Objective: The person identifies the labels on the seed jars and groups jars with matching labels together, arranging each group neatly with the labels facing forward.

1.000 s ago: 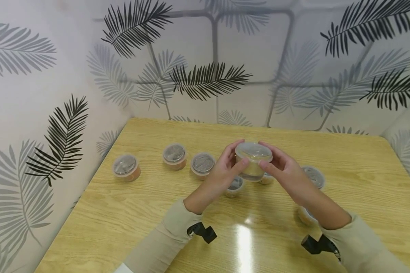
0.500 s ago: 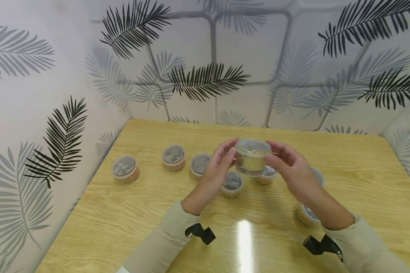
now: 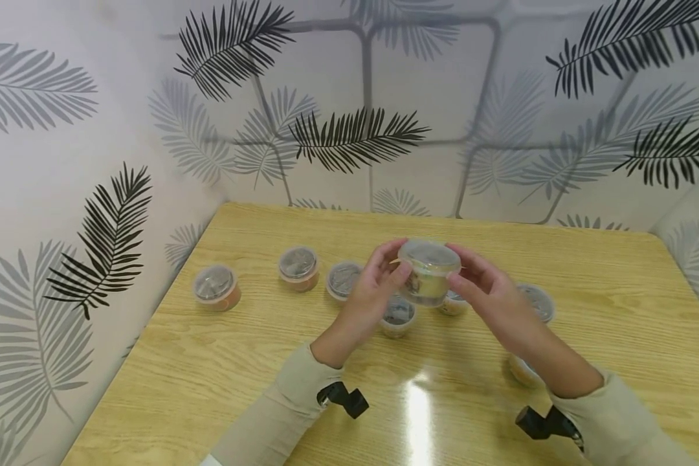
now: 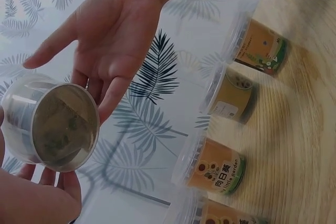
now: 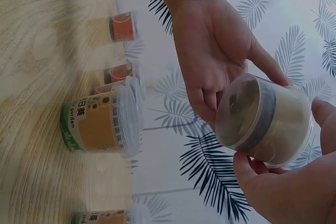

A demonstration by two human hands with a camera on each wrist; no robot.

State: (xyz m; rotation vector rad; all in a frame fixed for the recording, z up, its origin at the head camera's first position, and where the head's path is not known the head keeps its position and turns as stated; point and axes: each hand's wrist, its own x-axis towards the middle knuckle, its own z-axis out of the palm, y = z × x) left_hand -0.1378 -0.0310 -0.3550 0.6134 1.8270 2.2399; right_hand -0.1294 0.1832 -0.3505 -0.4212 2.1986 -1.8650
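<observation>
A clear round plastic tub (image 3: 426,277) with a lid is held between both hands above the table, tilted slightly. Through its side shows a yellowish wrap with some darker print. My left hand (image 3: 368,292) grips the tub's left side, thumb at the front and fingers behind. On the right side, my right hand (image 3: 492,299) holds it the same way. The left wrist view shows a round end of the tub (image 4: 65,128), dark with green specks inside. From the right wrist, a dark band circles the tub (image 5: 262,121) near one end.
Several lidded cups stand on the wooden table (image 3: 221,375): an orange cup (image 3: 215,288) at far left, another (image 3: 298,268) beside it, and one (image 3: 523,371) by the right forearm. One cup (image 4: 218,169) bears a "little garden" label. A leaf-patterned wall (image 3: 326,77) stands behind.
Both hands keep hold of the tub while it turns and tips between them. The left thumb has shifted on its side, and darker print now faces the head camera. The cups have stayed put.
</observation>
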